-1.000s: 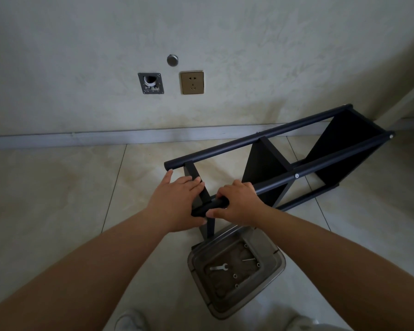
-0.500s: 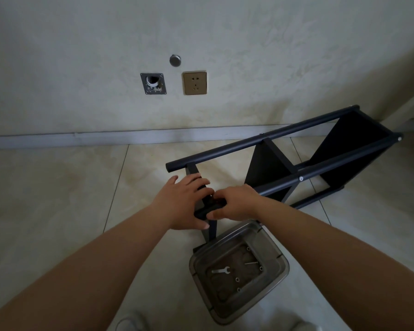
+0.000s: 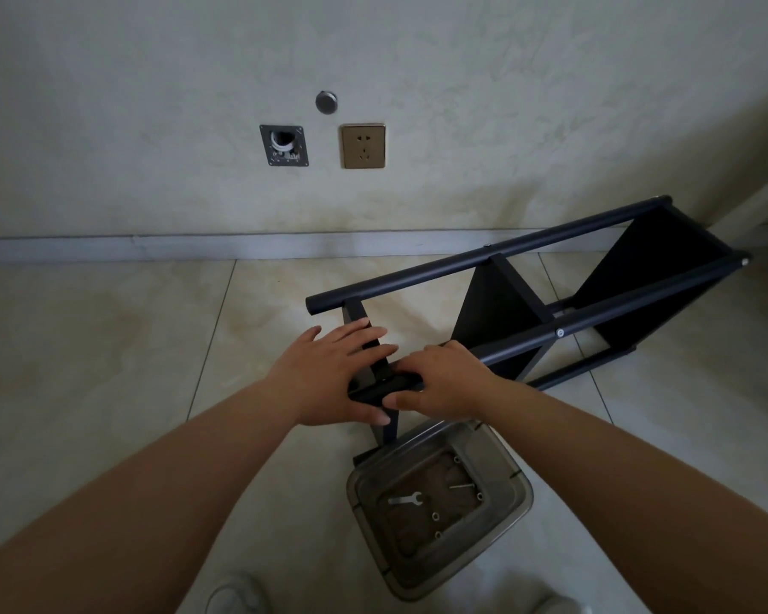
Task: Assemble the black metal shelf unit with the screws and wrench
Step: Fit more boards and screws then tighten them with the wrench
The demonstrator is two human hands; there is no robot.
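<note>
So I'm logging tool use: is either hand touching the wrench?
Apart. The head view shows the wrench lying in the plastic bin, both hands up on the shelf frame.

The left hand (image 3: 329, 374) fingers have straightened over the crossbar (image 3: 366, 343).

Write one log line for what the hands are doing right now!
left hand: fingers straight on shelf unit | right hand: grips its near tube | wrench: in bin, untouched

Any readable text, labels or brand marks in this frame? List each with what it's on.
None readable.
Wall socket: only plug holes, no lettering visible.
Open wall box: no marking legible.
Shelf frame, wrench, plastic bin: no print or brand visible.
</note>
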